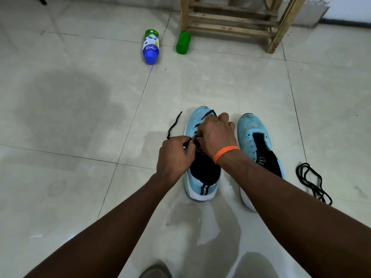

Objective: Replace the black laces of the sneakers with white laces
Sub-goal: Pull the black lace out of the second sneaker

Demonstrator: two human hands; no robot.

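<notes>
The left hand pinches a thin black lace between curled thumb and fingers. The right hand, with an orange wristband, curls its fingers round the same lace over the eyelets. Both work on a light blue knit sneaker standing on the pale tiled floor, its toe pointing away from the person and its heel nearest. A second, unlaced blue sneaker lies parallel just to the right, with a loose black lace coiled beside it.
</notes>
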